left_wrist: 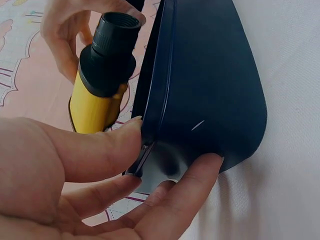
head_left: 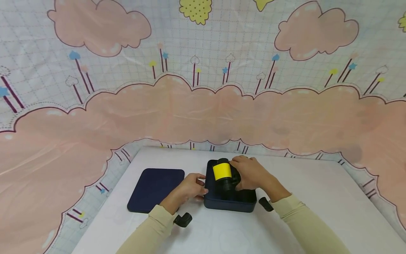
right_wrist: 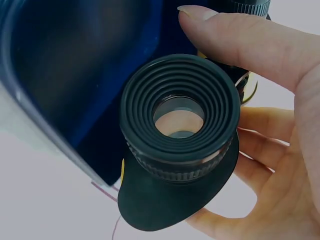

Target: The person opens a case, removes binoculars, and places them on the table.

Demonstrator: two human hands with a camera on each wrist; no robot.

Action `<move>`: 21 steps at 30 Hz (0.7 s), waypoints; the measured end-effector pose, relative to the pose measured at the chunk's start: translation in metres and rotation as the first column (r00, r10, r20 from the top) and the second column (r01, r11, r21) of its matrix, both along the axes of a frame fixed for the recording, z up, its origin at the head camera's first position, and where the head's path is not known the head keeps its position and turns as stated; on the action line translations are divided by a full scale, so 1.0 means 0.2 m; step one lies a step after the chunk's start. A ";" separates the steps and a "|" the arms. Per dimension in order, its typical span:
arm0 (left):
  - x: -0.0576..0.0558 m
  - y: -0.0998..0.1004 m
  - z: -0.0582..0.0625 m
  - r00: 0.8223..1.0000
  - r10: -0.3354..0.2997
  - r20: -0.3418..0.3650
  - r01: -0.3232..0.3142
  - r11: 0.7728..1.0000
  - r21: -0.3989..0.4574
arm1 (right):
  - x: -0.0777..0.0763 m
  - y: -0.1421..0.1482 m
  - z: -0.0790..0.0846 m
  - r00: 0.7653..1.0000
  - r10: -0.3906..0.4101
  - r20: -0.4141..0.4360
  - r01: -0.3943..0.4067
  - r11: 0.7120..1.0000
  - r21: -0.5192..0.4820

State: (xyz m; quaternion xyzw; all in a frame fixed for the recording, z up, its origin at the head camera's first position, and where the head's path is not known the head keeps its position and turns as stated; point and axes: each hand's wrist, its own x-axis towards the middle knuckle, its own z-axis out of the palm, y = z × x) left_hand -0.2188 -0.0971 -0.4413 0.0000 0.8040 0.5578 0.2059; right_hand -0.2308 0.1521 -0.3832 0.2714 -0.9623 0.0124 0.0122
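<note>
Over the dark blue box (head_left: 229,205), my right hand (head_left: 250,171) grips a pair of yellow and black binoculars (head_left: 222,171). They overlap the box's inside in the head view. One black ribbed eyepiece (right_wrist: 175,145) faces the camera in the right wrist view, and my thumb (right_wrist: 240,42) lies across the binoculars there. My left hand (head_left: 192,186) holds the box by its left side. In the left wrist view the thumb (left_wrist: 107,152) is at the rim and another finger (left_wrist: 185,192) touches the outer wall. Most of the second barrel is hidden behind the right hand.
A flat dark blue lid (head_left: 155,189) lies on the white table (head_left: 222,234), left of the box. Behind the table hangs a patterned cloth (head_left: 203,116) in pink and white. A black wrist-worn camera (head_left: 183,220) sits below the left sleeve, another (head_left: 265,204) by the right one.
</note>
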 end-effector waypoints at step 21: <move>-0.01 -0.02 -0.01 0.998 0.058 0.020 -0.059 0.995 0.078 | 0.04 0.19 0.04 0.998 -0.052 -0.029 0.051 0.998 -0.033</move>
